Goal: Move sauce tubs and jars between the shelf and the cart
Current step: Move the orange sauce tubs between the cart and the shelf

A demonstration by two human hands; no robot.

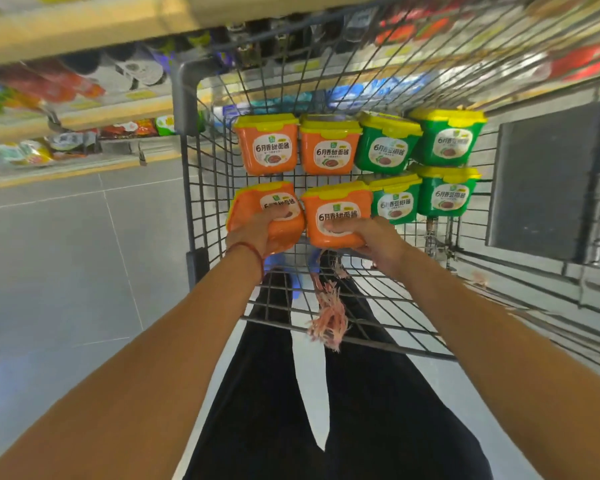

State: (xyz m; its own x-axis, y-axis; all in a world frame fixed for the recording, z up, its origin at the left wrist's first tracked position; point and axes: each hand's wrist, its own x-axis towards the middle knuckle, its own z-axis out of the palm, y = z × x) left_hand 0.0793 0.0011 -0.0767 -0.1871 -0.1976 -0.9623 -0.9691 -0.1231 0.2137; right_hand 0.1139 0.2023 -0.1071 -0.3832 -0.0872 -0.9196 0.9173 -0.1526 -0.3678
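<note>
Inside the wire cart (201,188) stand several sauce tubs with yellow lids, orange ones on the left and green ones (447,136) on the right. My left hand (257,230) grips the near-left orange tub (267,209), which is tilted and blurred. My right hand (371,237) grips the orange tub (336,213) beside it, thumb across its label. Two more orange tubs (267,143) sit upright behind them. Both arms reach in over the cart's near edge.
Store shelves (84,109) with packaged goods run along the left and top, blurred. Grey tiled floor (66,254) lies left of the cart. A frayed pink string (329,317) hangs from the cart's wire. A dark panel (541,181) sits at the right.
</note>
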